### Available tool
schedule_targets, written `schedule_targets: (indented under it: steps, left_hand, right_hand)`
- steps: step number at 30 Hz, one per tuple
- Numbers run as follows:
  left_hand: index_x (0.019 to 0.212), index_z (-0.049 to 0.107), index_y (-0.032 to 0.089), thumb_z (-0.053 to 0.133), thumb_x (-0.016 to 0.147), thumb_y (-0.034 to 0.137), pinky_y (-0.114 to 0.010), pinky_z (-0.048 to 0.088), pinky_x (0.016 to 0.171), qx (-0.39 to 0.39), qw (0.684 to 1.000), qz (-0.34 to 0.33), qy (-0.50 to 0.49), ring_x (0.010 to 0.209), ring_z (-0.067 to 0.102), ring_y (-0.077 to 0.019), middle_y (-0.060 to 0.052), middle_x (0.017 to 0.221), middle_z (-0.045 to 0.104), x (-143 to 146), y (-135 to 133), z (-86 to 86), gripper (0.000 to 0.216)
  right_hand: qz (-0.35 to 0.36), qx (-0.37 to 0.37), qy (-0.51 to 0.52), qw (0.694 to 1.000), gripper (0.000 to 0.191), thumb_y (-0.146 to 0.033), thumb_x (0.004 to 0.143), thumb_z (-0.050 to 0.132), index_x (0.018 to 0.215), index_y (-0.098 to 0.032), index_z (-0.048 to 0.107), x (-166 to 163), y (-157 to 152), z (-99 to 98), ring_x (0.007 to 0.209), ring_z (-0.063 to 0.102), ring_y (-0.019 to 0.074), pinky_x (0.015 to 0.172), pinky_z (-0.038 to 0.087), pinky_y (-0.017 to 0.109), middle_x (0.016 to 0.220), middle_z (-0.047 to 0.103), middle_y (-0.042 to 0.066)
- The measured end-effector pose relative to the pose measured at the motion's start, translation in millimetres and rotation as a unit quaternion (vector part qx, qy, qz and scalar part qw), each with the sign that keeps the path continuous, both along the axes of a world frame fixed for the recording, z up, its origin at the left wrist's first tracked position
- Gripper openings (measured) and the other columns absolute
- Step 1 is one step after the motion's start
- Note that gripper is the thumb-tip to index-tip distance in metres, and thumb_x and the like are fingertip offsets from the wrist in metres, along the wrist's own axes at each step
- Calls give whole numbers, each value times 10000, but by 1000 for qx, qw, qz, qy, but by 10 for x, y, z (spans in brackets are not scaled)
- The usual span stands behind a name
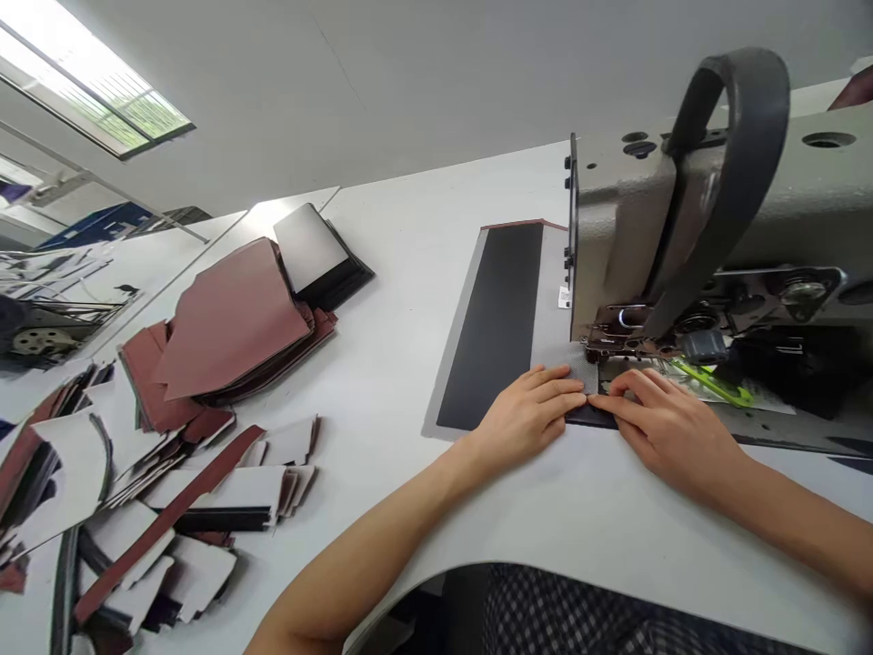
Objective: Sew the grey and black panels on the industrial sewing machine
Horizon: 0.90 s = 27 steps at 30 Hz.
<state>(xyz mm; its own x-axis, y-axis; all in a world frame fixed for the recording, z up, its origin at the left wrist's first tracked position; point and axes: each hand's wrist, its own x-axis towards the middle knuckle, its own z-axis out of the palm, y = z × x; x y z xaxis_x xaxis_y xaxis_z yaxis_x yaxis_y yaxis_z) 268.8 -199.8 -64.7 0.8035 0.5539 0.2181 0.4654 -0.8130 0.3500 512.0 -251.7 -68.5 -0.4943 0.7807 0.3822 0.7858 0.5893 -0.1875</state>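
At machine (614, 227), left hand (528, 416) and right hand (672, 432) press panel (491, 327) edge.

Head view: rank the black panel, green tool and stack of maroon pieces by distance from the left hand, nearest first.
1. Black panel: right beside the left hand, just beyond its knuckles.
2. Green tool: to the right, past the right hand, under the machine.
3. Stack of maroon pieces: far to the left.

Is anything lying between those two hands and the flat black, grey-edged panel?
Nothing visible does. The left hand and the right hand lie flat on the black, grey-edged panel, fingertips almost meeting just before the presser foot of the grey sewing machine.
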Motion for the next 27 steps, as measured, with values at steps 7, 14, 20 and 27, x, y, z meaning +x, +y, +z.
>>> schedule_targets:
  steps: [7, 14, 20, 27]
  left_hand:
    - [1224, 657, 200, 437, 971, 134, -444, 430, 1184, 15, 1000, 14, -18, 1353, 537, -219, -37, 1337, 669, 135, 241, -30, 342]
    - [1201, 670, 172, 438, 943, 86, -440, 461, 1162, 10, 999, 34, -24, 1331, 550, -225, -63, 1326, 672, 233, 376, -12, 358]
    - [1192, 679, 206, 449, 953, 105, -432, 462, 1160, -2, 998, 44, -38, 1322, 555, -220, -42, 1331, 670, 217, 372, -36, 346]
    - [1192, 687, 207, 432, 972, 124, -411, 484, 1127, -17, 998, 48, -45, 1293, 576, -215, -30, 1309, 685, 235, 346, -7, 347]
  right_hand:
    - [-48, 28, -37, 998, 332, -140, 962, 450, 1155, -209, 711, 11, 186, -6, 761, 590, 164, 725, 399, 315, 885, 638, 33]
    - [-56, 78, -38, 995, 320, -115, 981, 452, 1157, -167, 715, 8, 246, -73, 793, 612, 157, 690, 364, 306, 820, 655, 39]
    - [-47, 80, -27, 995, 301, -96, 955, 480, 1140, -156, 710, -3, 253, -86, 722, 573, 153, 686, 374, 306, 805, 617, 26]
    - [-45, 82, -32, 995, 310, -83, 944, 490, 1157, -141, 708, -16, 249, -80, 735, 587, 164, 738, 408, 309, 838, 638, 36]
